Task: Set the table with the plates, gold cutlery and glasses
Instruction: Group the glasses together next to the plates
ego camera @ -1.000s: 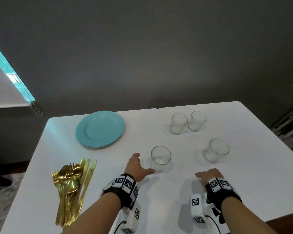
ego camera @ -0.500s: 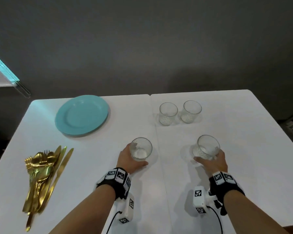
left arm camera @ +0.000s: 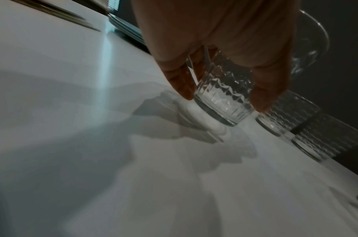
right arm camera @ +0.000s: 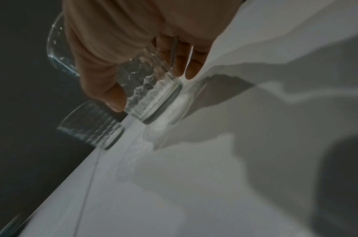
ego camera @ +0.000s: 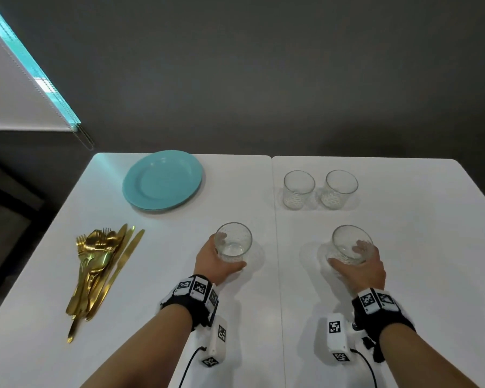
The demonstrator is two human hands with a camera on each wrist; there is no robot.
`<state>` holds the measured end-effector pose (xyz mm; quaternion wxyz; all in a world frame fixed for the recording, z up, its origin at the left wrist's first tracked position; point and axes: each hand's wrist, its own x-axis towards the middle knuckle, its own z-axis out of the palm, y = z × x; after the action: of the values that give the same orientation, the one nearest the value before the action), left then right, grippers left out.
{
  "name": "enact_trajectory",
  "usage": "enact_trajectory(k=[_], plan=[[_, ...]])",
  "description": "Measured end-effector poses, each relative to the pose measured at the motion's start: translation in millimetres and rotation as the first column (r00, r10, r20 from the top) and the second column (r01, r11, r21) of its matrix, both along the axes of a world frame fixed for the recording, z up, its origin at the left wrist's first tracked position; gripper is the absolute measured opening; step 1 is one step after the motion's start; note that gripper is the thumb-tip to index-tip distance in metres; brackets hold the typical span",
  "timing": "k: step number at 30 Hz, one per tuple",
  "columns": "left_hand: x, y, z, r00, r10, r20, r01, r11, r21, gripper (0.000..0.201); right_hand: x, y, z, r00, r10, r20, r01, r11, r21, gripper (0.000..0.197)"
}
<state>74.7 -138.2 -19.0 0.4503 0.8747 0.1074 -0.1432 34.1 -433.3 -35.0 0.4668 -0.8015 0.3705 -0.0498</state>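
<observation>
Both hands reach forward, palms inward. Our left hand [ego camera: 212,260] wraps the left glass [ego camera: 233,242] at mid-tabletop [ego camera: 403,275]; our right hand [ego camera: 361,268] wraps the tilted right glass [ego camera: 347,243], nearer the right edge.

- Teal plates [ego camera: 162,180]: stacked, far left of table [ego camera: 403,275].
- Gold cutlery [ego camera: 100,267]: heaped at left edge.
- 2 spare glasses [ego camera: 298,189], upright, side by side, far right.
- Left glass [ego camera: 233,242] & right glass [ego camera: 349,245]: textured, held, nearer; right one tilted.
</observation>
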Motion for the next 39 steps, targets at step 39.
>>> enact_trajectory(k=[39], plan=[[57, 137, 19, 0.941, 0.231, 0.247, -0.228, 0.973, -0.039, 0.128, 93, 258, 8, 0.842, 0.517, -0.155, -0.490, 0.853, 0.182, 0.109]])
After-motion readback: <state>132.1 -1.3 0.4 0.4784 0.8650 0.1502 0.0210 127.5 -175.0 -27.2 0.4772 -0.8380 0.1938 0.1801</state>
